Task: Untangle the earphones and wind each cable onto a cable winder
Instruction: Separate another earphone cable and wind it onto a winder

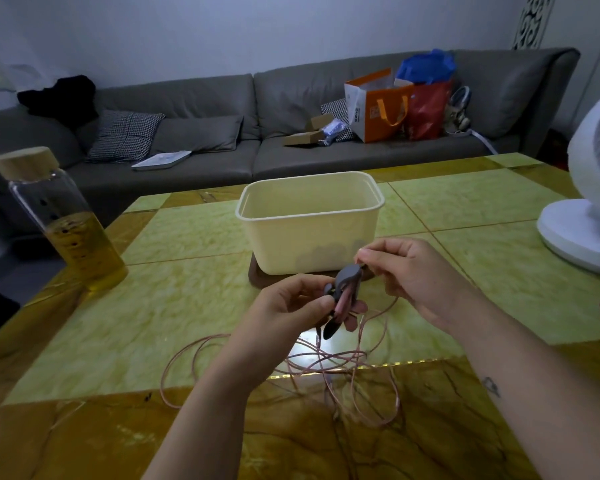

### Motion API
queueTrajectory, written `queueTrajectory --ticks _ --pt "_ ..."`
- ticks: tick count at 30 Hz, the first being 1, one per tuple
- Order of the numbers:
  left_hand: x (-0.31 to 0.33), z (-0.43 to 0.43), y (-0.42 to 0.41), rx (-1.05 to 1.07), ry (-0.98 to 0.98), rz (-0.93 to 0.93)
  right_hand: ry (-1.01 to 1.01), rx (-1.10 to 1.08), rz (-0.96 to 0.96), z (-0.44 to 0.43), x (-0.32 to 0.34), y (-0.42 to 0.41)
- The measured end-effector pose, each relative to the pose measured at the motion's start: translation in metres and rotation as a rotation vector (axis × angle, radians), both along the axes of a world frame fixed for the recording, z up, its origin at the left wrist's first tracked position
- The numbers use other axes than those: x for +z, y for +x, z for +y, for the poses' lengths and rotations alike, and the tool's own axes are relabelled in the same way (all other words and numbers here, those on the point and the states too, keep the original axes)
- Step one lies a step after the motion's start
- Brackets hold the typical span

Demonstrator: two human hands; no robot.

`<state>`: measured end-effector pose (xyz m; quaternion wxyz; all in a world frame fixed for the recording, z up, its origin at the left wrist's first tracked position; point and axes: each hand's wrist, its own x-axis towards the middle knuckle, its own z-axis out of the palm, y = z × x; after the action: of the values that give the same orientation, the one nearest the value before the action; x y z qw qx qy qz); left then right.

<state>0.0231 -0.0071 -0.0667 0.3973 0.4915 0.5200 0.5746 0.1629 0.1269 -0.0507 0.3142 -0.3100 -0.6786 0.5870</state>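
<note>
Nearest the camera, a thin pink earphone cable is lying in loose, crossing loops on a glossy table of green and amber marble-patterned panels. From this tangle one strand is being led upward to the hands, which are being held just above the table.

A grey elongated cable winder is being gripped by the left hand. The thumb and curled fingers are clamped round its middle, where several turns of the cable are already wound. The winder is being held tilted, with its dark lower end pointing down toward the table. At the winder's upper end, the cable is being pinched between the thumb and forefinger of the right hand, while the other fingers are being kept loosely curled.

Just behind the hands, a cream rectangular plastic tub is being borne on a dark brown rounded base; dim shapes are showing through its wall, but what they are cannot be told. To the left, a clear glass bottle with a wooden cap, part-filled with yellow liquid, is standing near the table's edge. To the right, a white desk fan is being cut off by the frame.

Beyond the table, a long grey sofa is being loaded with a checked cushion, black clothing, and an orange-and-white shopping bag.
</note>
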Motion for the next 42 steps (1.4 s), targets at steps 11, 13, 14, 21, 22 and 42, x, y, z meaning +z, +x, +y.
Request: queueTrajectory --ticks 11,13,14,21,22,42 --pt "-0.003 0.015 -0.004 0.253 0.03 -0.745 0.445 0.251 -0.28 -0.04 -0.027 -0.026" --pt "-0.005 0.017 -0.009 0.329 0.042 -0.866 0.607 0.269 -0.319 -0.042 -0.022 -0.026" --pt "-0.007 0.018 -0.011 0.358 0.047 -0.9 0.663 0.284 -0.341 -0.042 -0.02 -0.025" --pt "-0.01 0.02 -0.011 0.358 0.049 -0.99 0.714 0.29 -0.43 -0.035 0.005 -0.01" --pt "-0.011 0.02 -0.009 0.359 0.028 -0.911 0.713 0.292 -0.437 -0.035 0.007 -0.009" --pt "-0.01 0.006 0.0 0.029 -0.172 0.265 0.534 0.165 -0.4 -0.005 0.032 0.031"
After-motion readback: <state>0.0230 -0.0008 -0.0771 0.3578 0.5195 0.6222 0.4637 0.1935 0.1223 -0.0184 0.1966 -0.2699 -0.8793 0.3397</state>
